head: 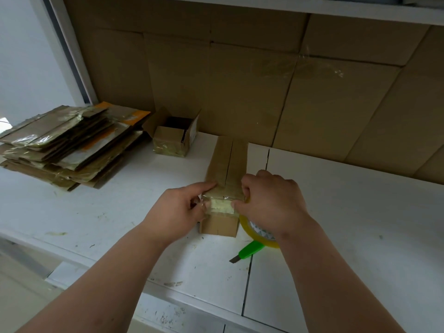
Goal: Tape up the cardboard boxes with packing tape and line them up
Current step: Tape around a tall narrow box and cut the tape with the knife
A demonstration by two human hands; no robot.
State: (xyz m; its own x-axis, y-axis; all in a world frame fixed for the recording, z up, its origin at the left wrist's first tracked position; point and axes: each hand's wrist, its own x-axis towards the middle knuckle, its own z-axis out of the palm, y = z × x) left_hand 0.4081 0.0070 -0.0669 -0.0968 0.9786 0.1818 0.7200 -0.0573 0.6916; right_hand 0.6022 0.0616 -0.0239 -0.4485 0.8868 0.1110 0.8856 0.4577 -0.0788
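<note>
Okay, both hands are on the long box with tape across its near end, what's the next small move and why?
Probably draw the tape roll in the right hand along the top seam of the long box while the left hand pins the stuck strip. Only the near end is taped; the seam beyond looks bare. Cutting with the green knife would come after.

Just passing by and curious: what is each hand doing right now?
Left hand: pinching the strip of tape onto the long box.
Right hand: gripping the tape roll.
</note>
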